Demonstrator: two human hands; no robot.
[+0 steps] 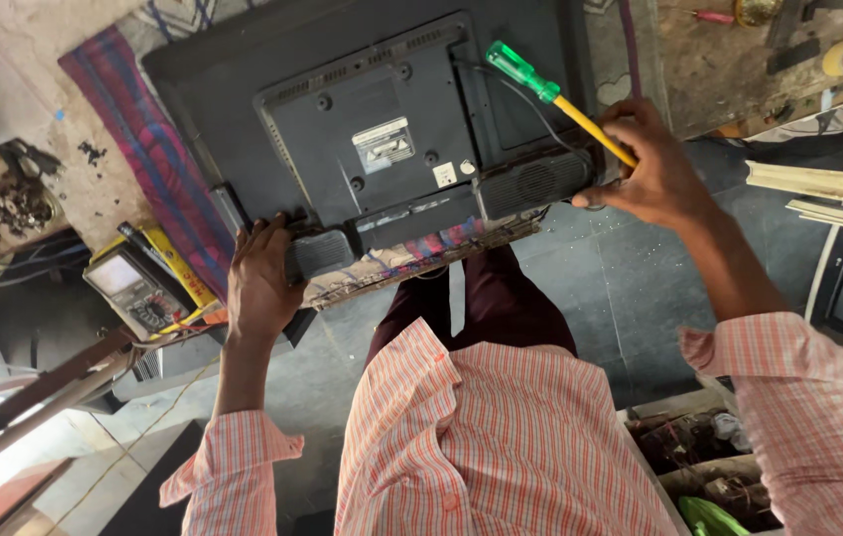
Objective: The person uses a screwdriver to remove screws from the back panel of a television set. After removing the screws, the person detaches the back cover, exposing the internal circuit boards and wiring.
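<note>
On the counter (pixel 94 199), a TV (pixel 362 109) lies face down; left hand (pixel 260 283) grips its edge, right hand (pixel 654 174) fingers clasp a screwdriver (pixel 550 94).

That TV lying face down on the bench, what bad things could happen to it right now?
The TV reaches the bench edge, so a hard push might slide it off, though the left hand steadies its lower edge. The right hand holds a screwdriver by the shaft, green handle away; it could slip and scratch the back cover or jab a finger. The multimeter sits near the bench edge too and might get knocked down.
</note>
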